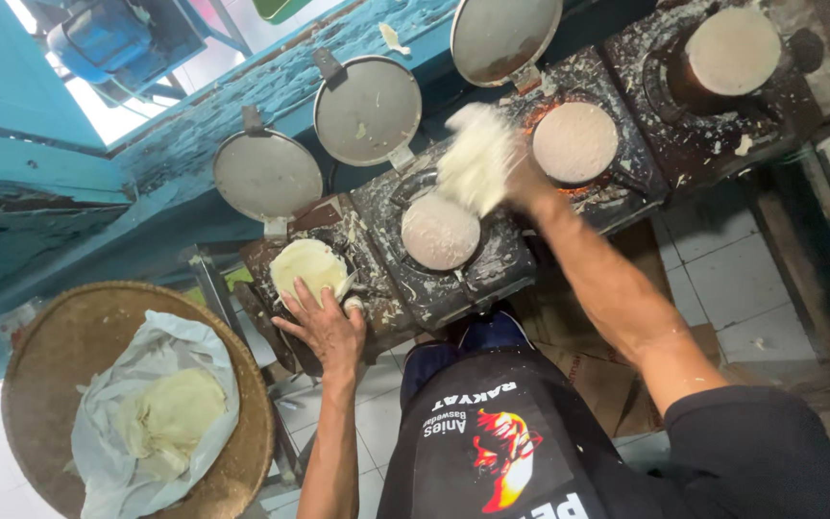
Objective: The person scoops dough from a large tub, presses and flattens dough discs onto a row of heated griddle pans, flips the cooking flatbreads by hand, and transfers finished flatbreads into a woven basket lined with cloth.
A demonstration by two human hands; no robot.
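Note:
My left hand point(327, 327) rests fingers-spread at the edge of the nearest round griddle, touching a thin pale wrapper point(307, 266) lying on it. My right hand point(521, 178) is raised over the second griddle point(441, 232), gripping a soft white lump of dough point(477, 157) that is blurred from motion. Two more round griddles point(575, 142) point(732, 50) coated with a pale film sit further right on crusted black burners.
Three round metal lids point(267, 176) point(367, 111) point(503, 38) stand open behind the burners against a blue wall. A woven basket point(45, 356) at lower left holds plastic sheeting with a stack of finished wrappers point(170, 413). White tiled floor lies below.

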